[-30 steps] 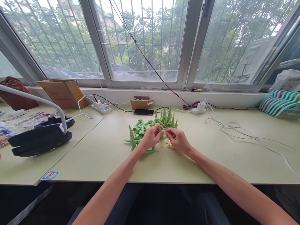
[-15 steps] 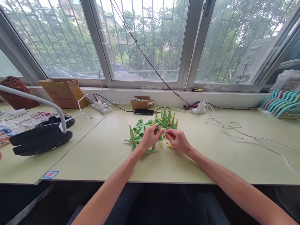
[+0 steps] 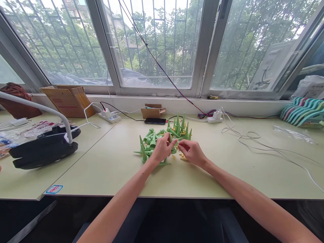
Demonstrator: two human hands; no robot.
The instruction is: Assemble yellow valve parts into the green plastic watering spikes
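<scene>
My left hand (image 3: 162, 147) is closed around a green plastic plant-watering spike (image 3: 170, 137), held with its tip up and partly covered by the fingers. Close beside it, the fingertips of my right hand (image 3: 191, 151) are pinched together near the spike's base; whatever they hold is too small to make out. Left of and behind my left hand lies a loose heap of green spikes (image 3: 153, 141). Several more spikes stand upright (image 3: 182, 125) beyond my hands, with yellow parts at their bases. Small yellow plastic pieces (image 3: 182, 157) rest under my right hand.
A phone (image 3: 155, 120) and a small cardboard box (image 3: 153, 110) sit behind the heap. White cables (image 3: 250, 136) and a clear plastic bag (image 3: 295, 134) lie on the right, near turquoise hangers (image 3: 302, 111). On the left are a black lamp-like device (image 3: 43, 150) and a power strip (image 3: 110, 116).
The clear plastic bag has come onto the table at the right, below the hangers. Both hands stay nearly in place, with only slight finger and spike shifts.
</scene>
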